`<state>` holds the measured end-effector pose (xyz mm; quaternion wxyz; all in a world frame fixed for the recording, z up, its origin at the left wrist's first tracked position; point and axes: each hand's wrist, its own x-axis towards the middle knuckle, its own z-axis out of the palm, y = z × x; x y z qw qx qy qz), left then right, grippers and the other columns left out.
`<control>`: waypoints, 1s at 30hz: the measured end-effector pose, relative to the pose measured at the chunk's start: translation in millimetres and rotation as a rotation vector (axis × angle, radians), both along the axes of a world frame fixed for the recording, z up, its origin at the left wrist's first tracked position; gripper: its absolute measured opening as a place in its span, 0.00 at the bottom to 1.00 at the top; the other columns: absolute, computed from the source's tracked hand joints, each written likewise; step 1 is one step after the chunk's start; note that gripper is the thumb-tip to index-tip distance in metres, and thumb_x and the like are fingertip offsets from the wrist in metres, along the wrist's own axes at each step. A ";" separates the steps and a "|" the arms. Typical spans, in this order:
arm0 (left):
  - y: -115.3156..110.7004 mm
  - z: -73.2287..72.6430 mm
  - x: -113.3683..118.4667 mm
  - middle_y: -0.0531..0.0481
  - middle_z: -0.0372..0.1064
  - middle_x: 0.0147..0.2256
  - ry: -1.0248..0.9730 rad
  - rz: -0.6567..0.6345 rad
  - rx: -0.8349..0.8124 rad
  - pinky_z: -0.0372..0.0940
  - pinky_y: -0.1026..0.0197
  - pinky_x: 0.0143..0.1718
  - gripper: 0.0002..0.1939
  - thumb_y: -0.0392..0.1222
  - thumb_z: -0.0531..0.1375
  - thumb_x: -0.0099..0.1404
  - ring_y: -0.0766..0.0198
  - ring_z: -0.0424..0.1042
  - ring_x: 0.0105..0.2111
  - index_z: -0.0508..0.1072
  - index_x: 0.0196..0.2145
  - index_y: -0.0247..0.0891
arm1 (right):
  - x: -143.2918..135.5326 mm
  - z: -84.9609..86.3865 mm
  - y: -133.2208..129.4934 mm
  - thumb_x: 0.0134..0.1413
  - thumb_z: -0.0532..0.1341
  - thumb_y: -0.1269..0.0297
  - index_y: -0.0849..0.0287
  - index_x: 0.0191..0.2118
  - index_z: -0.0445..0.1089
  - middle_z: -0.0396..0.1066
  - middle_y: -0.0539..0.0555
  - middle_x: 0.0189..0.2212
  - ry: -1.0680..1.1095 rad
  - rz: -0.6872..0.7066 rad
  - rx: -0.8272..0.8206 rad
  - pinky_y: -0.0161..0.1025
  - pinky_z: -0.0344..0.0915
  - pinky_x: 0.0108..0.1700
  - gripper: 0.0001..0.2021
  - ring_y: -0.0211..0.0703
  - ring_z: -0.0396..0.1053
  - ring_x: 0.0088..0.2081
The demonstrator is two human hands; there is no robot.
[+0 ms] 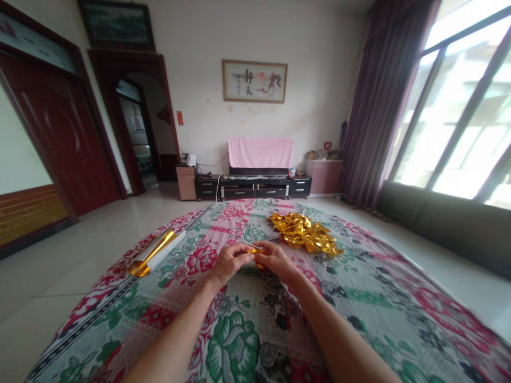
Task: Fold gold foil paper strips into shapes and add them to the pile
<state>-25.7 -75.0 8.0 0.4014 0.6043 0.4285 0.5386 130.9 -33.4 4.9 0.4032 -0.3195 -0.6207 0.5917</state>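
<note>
Both of my hands meet over the middle of the table, pinching one small piece of gold foil paper [255,251] between them. My left hand [229,261] grips its left side with thumb and forefinger. On the other side my right hand [275,259] has its fingers closed on the same piece and hides much of it. Just beyond, to the right, lies a pile of folded gold foil pieces [303,233]. Away to the left rests a curled stack of foil sheets [155,252], gold on one face and whitish on the other.
A flowered cloth [233,340] in red, green and grey covers the round table. Past its far edge stands a low black TV cabinet [255,190], with a pink cloth [261,152] over the screen. Purple curtains [375,101] and a large window are at right, doors at left.
</note>
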 end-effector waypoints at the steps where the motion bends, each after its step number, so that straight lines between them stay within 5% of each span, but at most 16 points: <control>1: 0.7 -1.0 -0.3 0.49 0.73 0.31 0.009 0.000 -0.003 0.62 0.64 0.36 0.12 0.40 0.62 0.50 0.64 0.69 0.32 0.75 0.33 0.33 | -0.3 1.0 -0.9 0.33 0.67 0.56 0.62 0.38 0.66 0.65 0.45 0.20 -0.001 0.008 -0.012 0.29 0.53 0.22 0.24 0.29 0.57 0.19; 10: 4.5 -4.3 -4.2 0.47 0.73 0.35 0.056 -0.026 0.014 0.62 0.62 0.40 0.15 0.41 0.63 0.50 0.62 0.69 0.35 0.76 0.37 0.34 | -4.8 6.7 -7.3 0.35 0.66 0.57 0.63 0.35 0.68 0.64 0.45 0.20 -0.018 -0.002 -0.003 0.29 0.51 0.21 0.20 0.28 0.56 0.19; 21: 6.0 -6.7 -5.0 0.52 0.69 0.23 0.034 0.126 -0.041 0.57 0.66 0.27 0.14 0.50 0.61 0.51 0.68 0.63 0.23 0.76 0.27 0.34 | -1.0 -2.7 2.3 0.40 0.64 0.53 0.61 0.31 0.72 0.70 0.48 0.24 -0.087 0.031 0.069 0.30 0.59 0.26 0.16 0.31 0.63 0.23; 30: 9.6 -10.6 -7.2 0.52 0.69 0.23 0.059 0.113 -0.024 0.56 0.66 0.27 0.17 0.52 0.60 0.52 0.68 0.62 0.24 0.76 0.29 0.33 | -1.9 -7.1 5.4 0.42 0.63 0.52 0.61 0.32 0.73 0.72 0.50 0.28 -0.102 0.041 0.080 0.30 0.62 0.28 0.16 0.32 0.64 0.24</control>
